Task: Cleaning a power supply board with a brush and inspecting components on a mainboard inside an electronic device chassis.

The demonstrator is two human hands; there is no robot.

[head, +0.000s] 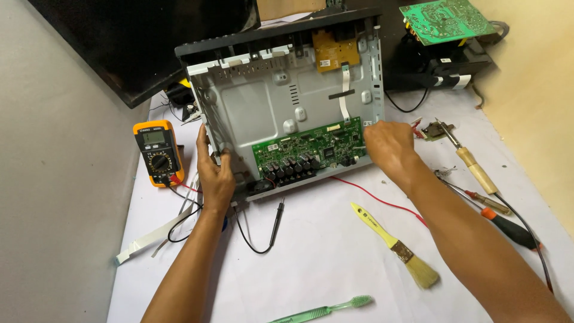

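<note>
An opened grey metal chassis [257, 110] of an electronic device stands tilted on the white table. A green circuit board [308, 149] sits along its lower edge, and a yellow-brown board [335, 51] sits near its top. My left hand [215, 173] grips the chassis at its lower left edge. My right hand [388, 143] rests at the lower right corner, fingers on the right end of the green board. A white flat ribbon cable [345, 96] runs down the middle of the chassis.
An orange multimeter [156, 152] lies at the left, its black probe [276, 224] in front of the chassis. A yellow-handled paintbrush [394, 245], a green toothbrush [323, 310], a soldering iron [472, 164] and screwdrivers [508, 224] lie at the right. Another green board [445, 21] rests at the top right.
</note>
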